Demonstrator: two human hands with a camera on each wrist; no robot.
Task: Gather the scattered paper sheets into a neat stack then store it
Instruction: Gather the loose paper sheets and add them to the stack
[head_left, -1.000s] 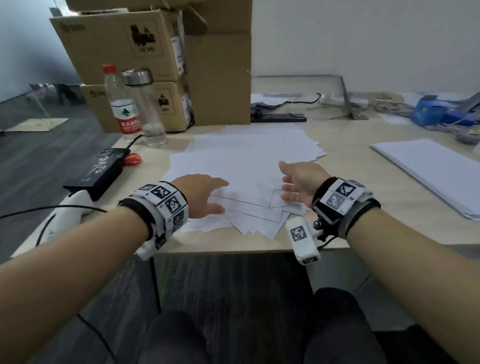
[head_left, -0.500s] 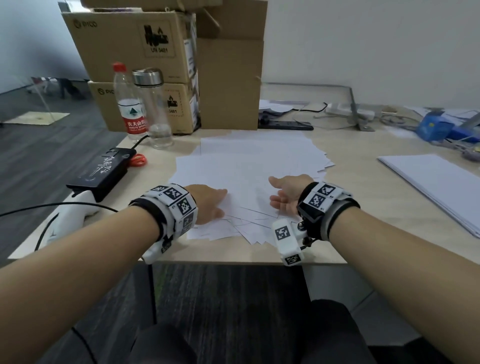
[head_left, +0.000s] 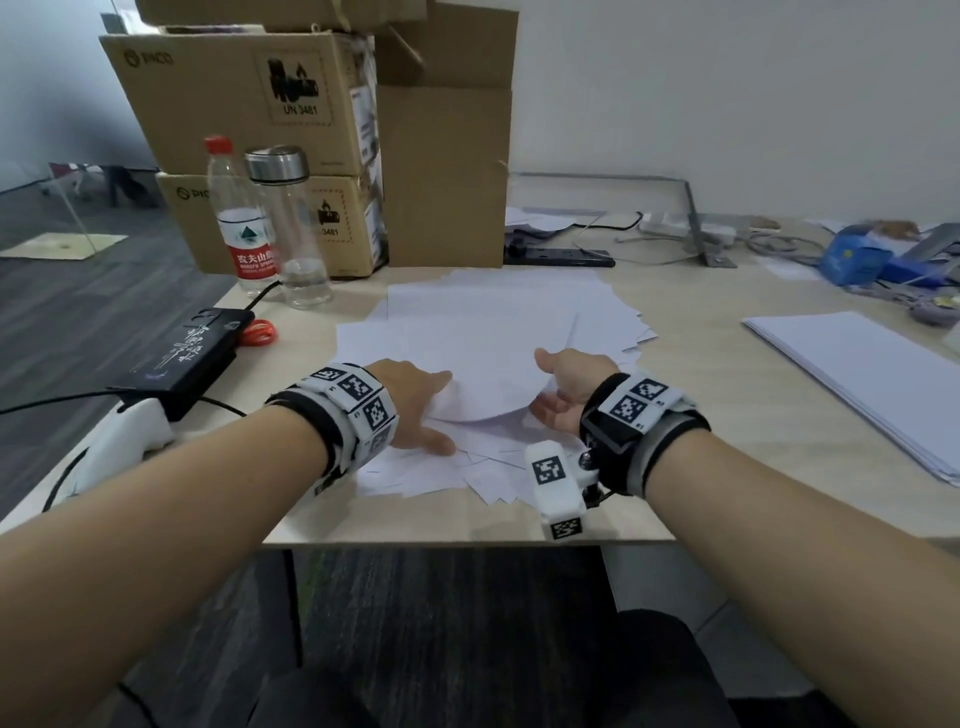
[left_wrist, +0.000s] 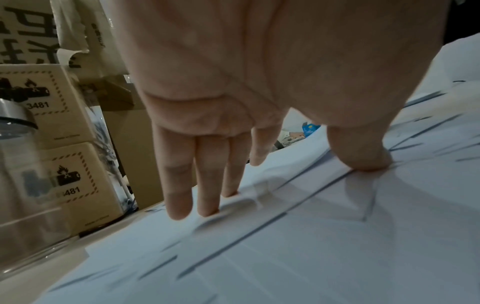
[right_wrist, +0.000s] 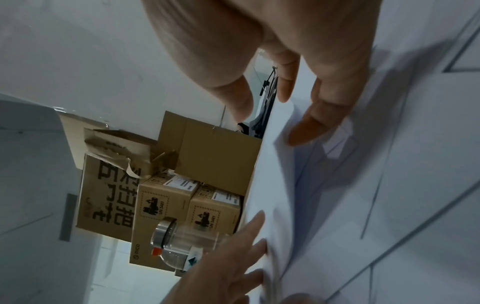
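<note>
Several white paper sheets (head_left: 493, 332) lie fanned out loosely in the middle of the wooden desk (head_left: 701, 405). My left hand (head_left: 423, 410) rests on their near left part. In the left wrist view its straight fingers (left_wrist: 205, 195) and thumb press down on the sheets (left_wrist: 311, 246). My right hand (head_left: 550, 384) stands on edge at the near right, thumb up and palm facing left. Its relaxed fingers (right_wrist: 319, 121) push against the sheet edges (right_wrist: 389, 185). Between my two hands the top sheets arch upward and hide part of my left fingers.
Cardboard boxes (head_left: 260, 130) are stacked at the back left, with a water bottle (head_left: 241, 223) and a steel-lidded clear bottle (head_left: 291, 228) in front. A black box (head_left: 187, 353) lies at the left. A neat paper stack (head_left: 857, 374) lies at the right, with a power strip (head_left: 561, 254) behind.
Both hands have drawn closer together over the near part of the pile. The right hand has turned onto its edge, and the top sheets now bulge up between the hands.
</note>
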